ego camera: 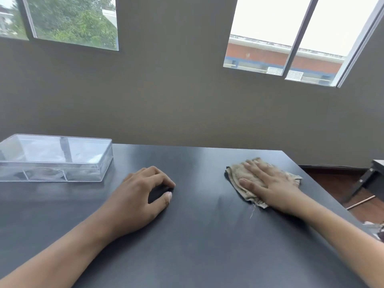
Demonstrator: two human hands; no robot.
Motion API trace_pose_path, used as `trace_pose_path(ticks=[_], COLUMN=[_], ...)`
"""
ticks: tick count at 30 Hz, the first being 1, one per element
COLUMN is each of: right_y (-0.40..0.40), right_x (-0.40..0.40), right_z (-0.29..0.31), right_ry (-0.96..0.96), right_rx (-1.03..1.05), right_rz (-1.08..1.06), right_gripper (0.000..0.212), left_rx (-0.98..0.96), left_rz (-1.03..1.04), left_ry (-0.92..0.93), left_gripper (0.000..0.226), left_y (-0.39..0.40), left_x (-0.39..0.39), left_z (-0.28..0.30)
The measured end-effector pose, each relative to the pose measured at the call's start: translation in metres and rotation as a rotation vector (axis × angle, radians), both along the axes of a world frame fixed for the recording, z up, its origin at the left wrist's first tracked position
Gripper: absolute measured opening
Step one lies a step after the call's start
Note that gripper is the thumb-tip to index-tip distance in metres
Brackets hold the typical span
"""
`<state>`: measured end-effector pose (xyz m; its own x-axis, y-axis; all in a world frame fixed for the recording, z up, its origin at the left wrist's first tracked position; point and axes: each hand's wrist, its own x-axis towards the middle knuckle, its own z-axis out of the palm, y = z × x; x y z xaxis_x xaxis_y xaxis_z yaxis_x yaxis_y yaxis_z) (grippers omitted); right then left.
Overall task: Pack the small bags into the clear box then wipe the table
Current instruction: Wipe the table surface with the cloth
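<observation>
The clear box (56,161) stands at the table's far left, with pale shapes faintly showing through its walls. A beige cloth (236,175) lies crumpled on the dark table (197,235) at the right. My right hand (268,183) presses flat on top of the cloth, fingers spread and pointing left. Near the middle of the table rests my left hand (145,190), fingers curled down with their tips on the surface and the thumb apart. Nothing shows in it. No loose small bags are visible on the table.
A grey wall with two windows rises right behind the table's far edge. Past the table's right edge I see a wooden floor and the dark leg of another piece of furniture (367,179).
</observation>
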<state>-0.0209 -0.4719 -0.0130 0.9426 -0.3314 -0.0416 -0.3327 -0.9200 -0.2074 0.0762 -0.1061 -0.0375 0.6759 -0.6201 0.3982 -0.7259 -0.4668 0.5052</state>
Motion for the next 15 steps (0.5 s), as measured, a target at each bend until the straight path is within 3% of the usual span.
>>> trace_pose_path(ticks=[5, 10, 15], right_y=[-0.073, -0.106, -0.091], right_x=[0.039, 0.058, 0.056], right_z=[0.002, 0.003, 0.002], right_ry=[0.009, 0.042, 0.021], right_rx=[-0.008, 0.082, 0.055], right_rz=[-0.158, -0.334, -0.427], right_gripper=[0.123, 0.113, 0.093], left_rx=[-0.004, -0.01, 0.003], left_rz=[0.009, 0.012, 0.005], left_ry=[0.014, 0.029, 0.026], left_gripper=[0.012, 0.013, 0.015], left_y=[0.001, 0.0, 0.0], left_x=[0.0, -0.001, 0.0], left_z=[0.0, 0.001, 0.004])
